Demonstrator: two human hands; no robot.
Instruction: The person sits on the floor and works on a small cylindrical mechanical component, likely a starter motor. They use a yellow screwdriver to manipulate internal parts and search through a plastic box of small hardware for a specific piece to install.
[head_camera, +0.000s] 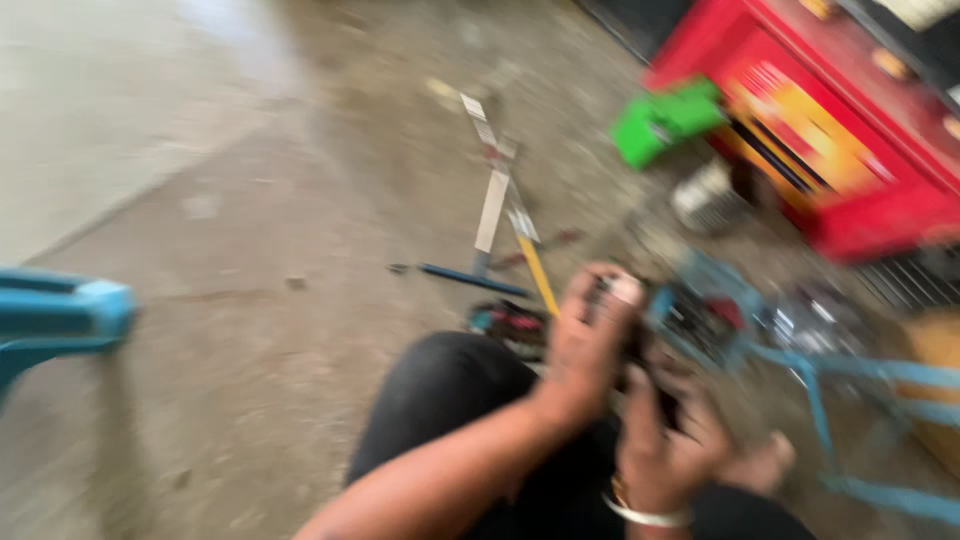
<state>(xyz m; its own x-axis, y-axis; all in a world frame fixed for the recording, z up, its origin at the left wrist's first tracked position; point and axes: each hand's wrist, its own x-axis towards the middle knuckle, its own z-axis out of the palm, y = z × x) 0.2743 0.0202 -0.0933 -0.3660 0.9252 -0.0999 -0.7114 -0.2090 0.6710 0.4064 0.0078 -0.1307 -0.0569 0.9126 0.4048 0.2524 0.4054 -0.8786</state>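
Note:
The picture is heavily motion-blurred. My left hand (588, 338) is raised over my knee, fingers curled around a small dark object (640, 345) that I cannot make out. My right hand (662, 440), with a metal bangle at the wrist, closes on the same dark object from below. Both hands meet just above my black trouser leg (450, 400). Just beyond them lies a blurred blue metal part with dark and red bits (700, 315).
A red cabinet (850, 140) stands at the top right, with a green box (665, 120) beside it. Long flat tools and a yellow-handled one (505, 215) lie on the concrete floor. A blue frame (870, 385) runs right; another blue piece (55, 315) sits at the left edge.

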